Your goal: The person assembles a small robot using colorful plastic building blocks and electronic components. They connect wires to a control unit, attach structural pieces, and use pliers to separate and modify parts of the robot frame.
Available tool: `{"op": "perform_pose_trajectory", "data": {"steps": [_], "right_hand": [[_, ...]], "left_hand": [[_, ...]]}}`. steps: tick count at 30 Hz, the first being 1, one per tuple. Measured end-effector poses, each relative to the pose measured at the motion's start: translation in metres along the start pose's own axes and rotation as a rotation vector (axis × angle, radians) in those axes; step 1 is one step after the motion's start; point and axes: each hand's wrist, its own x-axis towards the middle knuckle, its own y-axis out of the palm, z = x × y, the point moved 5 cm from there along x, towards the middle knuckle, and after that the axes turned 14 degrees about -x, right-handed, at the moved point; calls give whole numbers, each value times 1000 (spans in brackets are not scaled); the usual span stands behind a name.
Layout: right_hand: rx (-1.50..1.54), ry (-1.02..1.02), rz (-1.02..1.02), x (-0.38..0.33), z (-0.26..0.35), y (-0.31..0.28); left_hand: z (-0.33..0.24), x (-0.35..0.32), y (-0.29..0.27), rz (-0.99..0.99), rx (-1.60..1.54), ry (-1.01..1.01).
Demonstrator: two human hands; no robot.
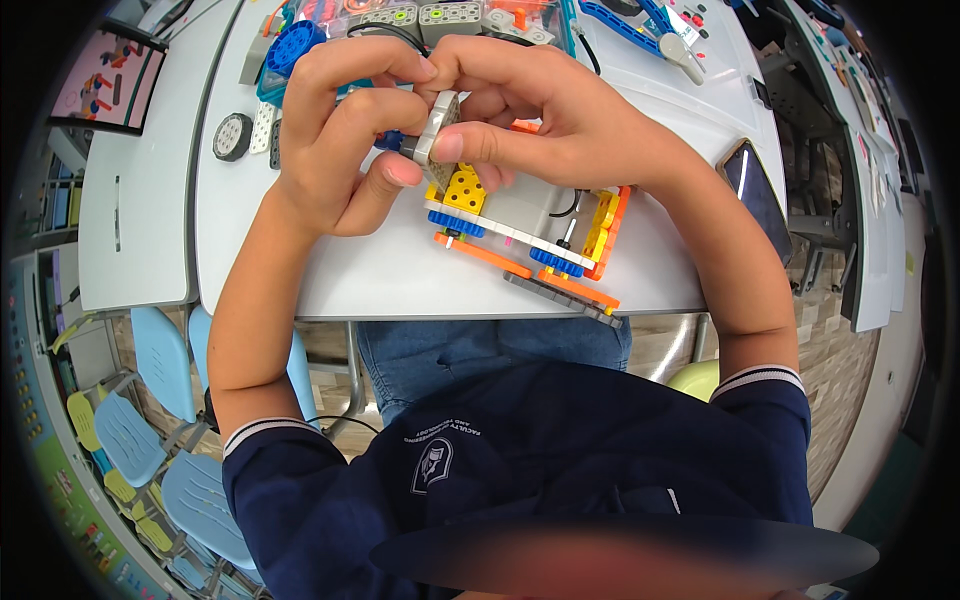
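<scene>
In front of me, over the table, my left hand [335, 140] and my right hand [545, 115] hold a light grey building-kit module [442, 130] between them. My right thumb presses on its face. The bent fingers of my left hand meet the right fingertips at its top edge, and the left thumb sticks out below. A small dark blue part shows beside the module, partly hidden by my fingers. Just below stands a building-kit model [530, 235] with yellow blocks, white and orange beams and blue gears; my right hand hides some of it.
A clear parts box [465, 18] with grey modules and black cables is at the far edge. A grey wheel [233, 137] lies to the left, a phone [755, 195] to the right. Blue beams [650, 30] lie far right. A screen [108, 78] stands on the left table.
</scene>
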Motion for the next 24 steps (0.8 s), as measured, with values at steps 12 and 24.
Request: {"op": "perform_pose_trajectory", "data": {"steps": [12,24], "right_hand": [[-72,-83,-34,2,-3,0],[44,-27,-25,2,-6,0]], "left_hand": [[0,2,1,-4,-57,-18],[2,6,-1,3,-79,-40]]}}
